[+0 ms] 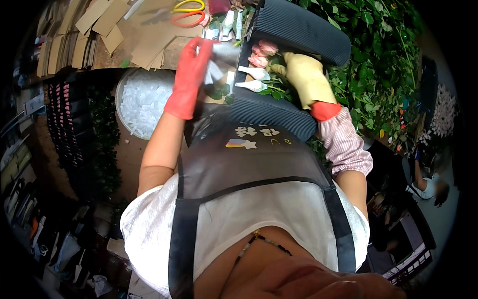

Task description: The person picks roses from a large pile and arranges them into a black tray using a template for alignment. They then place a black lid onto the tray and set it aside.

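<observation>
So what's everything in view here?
Cardboard pieces: many, brown, upper left
Scissors: one pair, yellow and red handles, top
Tub: one, pale, left of centre
Strips: many, white, in tub
Roses: several, pink, upper centre
Bud-shaped pieces: at least four, white, near roses
Ridged pads: two, dark grey, above and below roses
Leaves: many, green, right
Another person: one, white top, far right
Apron: one, dark grey, centre
Left hand: one, red-gloved, left of roses
Right hand: one, yellow-gloved, right of roses
</observation>
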